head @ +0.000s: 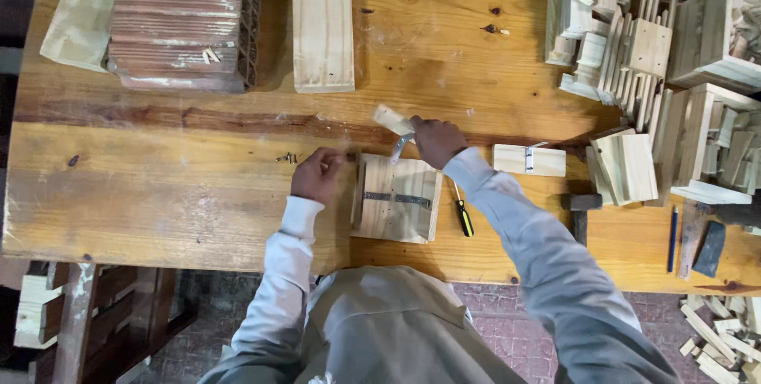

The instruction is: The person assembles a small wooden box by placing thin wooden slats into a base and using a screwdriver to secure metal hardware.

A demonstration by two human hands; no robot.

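Note:
A small pale wooden box (396,208) with a metal strap across it lies on the wooden workbench (158,186) in front of me. My left hand (317,175) rests at the box's left edge, its fingers pinched near the top left corner. My right hand (436,141) grips a small wooden piece with a metal bracket (394,124) just above the box's top edge. A few small screws (288,158) lie to the left of my left hand. A black and yellow screwdriver (463,216) lies to the right of the box.
A pale plank (323,37) and a stack of reddish boards (176,19) lie at the back. A wooden block with a bracket (529,160), a hammer (580,208), a pencil (672,238) and piles of wooden parts (634,43) fill the right side.

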